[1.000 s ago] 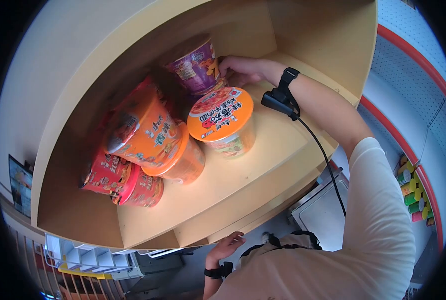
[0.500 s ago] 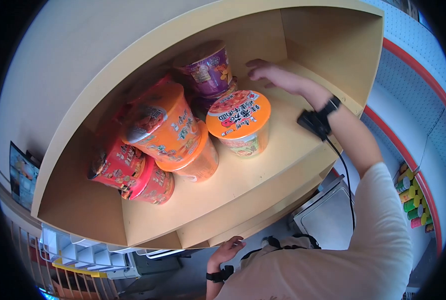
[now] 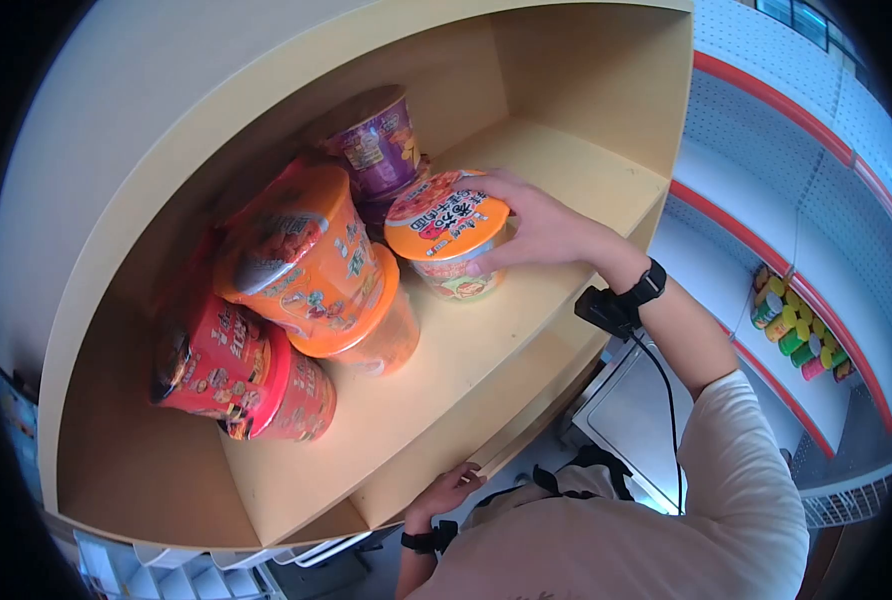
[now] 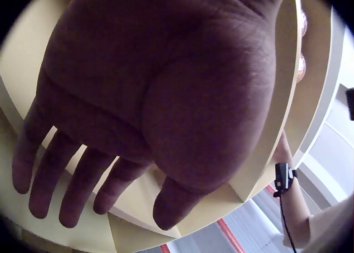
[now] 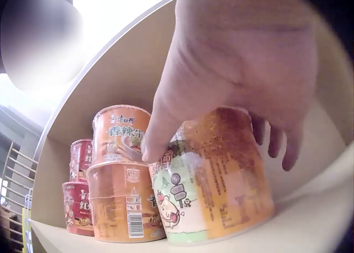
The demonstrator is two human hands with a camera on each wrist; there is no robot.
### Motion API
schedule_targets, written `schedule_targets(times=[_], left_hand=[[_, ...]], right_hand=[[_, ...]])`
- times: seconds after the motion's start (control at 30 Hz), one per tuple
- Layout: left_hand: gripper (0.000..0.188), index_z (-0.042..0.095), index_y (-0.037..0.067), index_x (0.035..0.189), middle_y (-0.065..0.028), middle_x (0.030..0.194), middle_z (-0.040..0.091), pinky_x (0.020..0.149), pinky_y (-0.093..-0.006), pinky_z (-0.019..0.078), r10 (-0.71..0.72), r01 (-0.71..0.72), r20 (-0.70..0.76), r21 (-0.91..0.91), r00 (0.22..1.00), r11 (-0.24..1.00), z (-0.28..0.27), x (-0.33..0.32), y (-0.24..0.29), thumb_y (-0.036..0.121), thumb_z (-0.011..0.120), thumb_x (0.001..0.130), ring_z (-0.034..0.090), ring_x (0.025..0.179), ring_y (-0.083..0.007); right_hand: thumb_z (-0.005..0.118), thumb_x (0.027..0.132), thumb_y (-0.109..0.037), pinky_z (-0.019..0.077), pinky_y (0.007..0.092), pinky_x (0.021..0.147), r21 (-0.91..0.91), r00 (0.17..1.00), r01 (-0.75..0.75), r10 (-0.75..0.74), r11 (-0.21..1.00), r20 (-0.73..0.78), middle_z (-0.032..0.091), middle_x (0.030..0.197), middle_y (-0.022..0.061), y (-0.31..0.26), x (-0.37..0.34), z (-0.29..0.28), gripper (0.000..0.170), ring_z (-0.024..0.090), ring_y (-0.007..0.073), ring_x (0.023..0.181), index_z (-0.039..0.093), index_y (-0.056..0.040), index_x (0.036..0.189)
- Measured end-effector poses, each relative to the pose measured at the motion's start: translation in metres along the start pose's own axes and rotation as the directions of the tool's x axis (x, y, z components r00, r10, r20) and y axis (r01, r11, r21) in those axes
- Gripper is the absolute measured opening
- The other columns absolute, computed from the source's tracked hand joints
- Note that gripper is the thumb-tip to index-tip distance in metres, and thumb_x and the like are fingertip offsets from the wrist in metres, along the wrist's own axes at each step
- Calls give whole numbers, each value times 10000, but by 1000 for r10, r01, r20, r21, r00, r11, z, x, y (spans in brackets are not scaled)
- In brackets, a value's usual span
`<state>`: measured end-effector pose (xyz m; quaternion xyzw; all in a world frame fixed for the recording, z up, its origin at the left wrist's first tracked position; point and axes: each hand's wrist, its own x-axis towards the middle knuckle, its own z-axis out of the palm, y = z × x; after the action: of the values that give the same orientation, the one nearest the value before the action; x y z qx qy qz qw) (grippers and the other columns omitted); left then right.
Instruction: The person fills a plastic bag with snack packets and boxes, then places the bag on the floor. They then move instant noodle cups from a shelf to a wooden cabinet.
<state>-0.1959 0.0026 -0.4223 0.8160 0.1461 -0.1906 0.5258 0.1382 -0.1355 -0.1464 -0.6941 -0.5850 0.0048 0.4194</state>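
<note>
My right hand [image 3: 551,230] grips the single orange-lidded noodle cup [image 3: 448,218] from its right side, fingers over the lid's far edge and thumb on the near side. In the right wrist view that cup [image 5: 213,181] stands on the shelf under my right hand [image 5: 238,70]. Left of it are stacked orange cups [image 3: 301,260], and behind it stacked purple cups [image 3: 378,150]. My left hand [image 3: 449,492] is by the unit's lower front edge, holding nothing; the left wrist view shows its palm [image 4: 149,92] with fingers extended.
Stacked red cups [image 3: 256,375] stand at the left end of the curved wooden shelf [image 3: 366,450]. White shelves with red edges [image 3: 756,230] are at the right, bearing several colourful cans [image 3: 801,330]. A metal-topped surface [image 3: 631,420] lies below the shelf unit.
My right hand has left the purple cups, moved toward the front and taken hold of the orange-lidded cup. The head view has shifted. My left hand still holds nothing.
</note>
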Motion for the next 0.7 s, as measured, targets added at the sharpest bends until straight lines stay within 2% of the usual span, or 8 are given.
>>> schedule_targets(times=[0.17,0.23,0.3,0.37,0.4,0.57,0.67,0.7], left_hand=[[460,538,28,1217,-111,1031,639,794,-305,495,55,-55,124,-5,991,998,-6,10,-11,391,573,938,604,926,-176],[456,540,32,1218,-111,1035,639,809,-305,491,32,-40,184,39,982,998,-2,15,-12,393,567,941,602,939,-182],[448,541,35,1220,-112,1033,638,822,-311,490,47,-35,250,-54,967,998,4,24,-20,383,574,939,599,953,-187],[427,538,32,1220,-107,1020,637,815,-308,491,53,-83,271,101,961,991,8,31,-11,351,583,940,601,945,-183],[422,536,32,1219,-100,1008,635,802,-301,492,61,-74,300,35,952,997,17,43,-31,338,595,934,604,917,-176],[435,570,24,1165,-126,1003,648,756,-319,507,77,-101,462,29,884,994,47,86,-34,371,615,905,623,879,-214],[443,575,22,1157,-129,1006,647,759,-327,503,43,-116,536,103,843,988,83,122,-31,376,623,896,617,880,-217],[445,578,21,1153,-131,1008,646,762,-333,502,26,-130,537,158,843,979,95,128,-28,379,625,892,615,881,-221]], right_hand=[[813,689,-337,330,390,1085,2,993,-73,73,997,-95,333,1449,162,-15,-16,0,957,353,295,1330,292,-59,1442],[801,710,-323,323,402,1088,101,963,-210,223,973,-148,314,1464,152,-22,-32,-1,990,332,278,1347,216,-68,1468],[782,727,-283,338,421,1072,126,942,-239,261,963,-209,336,1454,153,-22,-58,6,856,341,285,1345,333,-68,1423],[772,717,-287,356,407,1054,-226,956,-160,94,961,-278,379,1418,188,-25,-93,14,697,374,339,1314,479,-61,1307],[742,730,-190,380,419,1026,-203,912,-142,49,969,-407,484,1347,149,-37,-110,22,511,456,327,1256,575,-54,1194],[656,785,-112,446,412,934,-2,736,-405,325,914,-594,620,1106,155,-18,-261,94,286,581,333,1047,592,-25,1050],[620,816,-240,477,450,856,-140,661,-743,684,655,-308,623,985,191,-1,-400,166,321,584,391,963,597,-21,1050],[629,808,-271,487,462,830,-233,505,-849,858,475,-92,628,993,195,-1,-457,189,352,595,392,958,606,-20,1053]])
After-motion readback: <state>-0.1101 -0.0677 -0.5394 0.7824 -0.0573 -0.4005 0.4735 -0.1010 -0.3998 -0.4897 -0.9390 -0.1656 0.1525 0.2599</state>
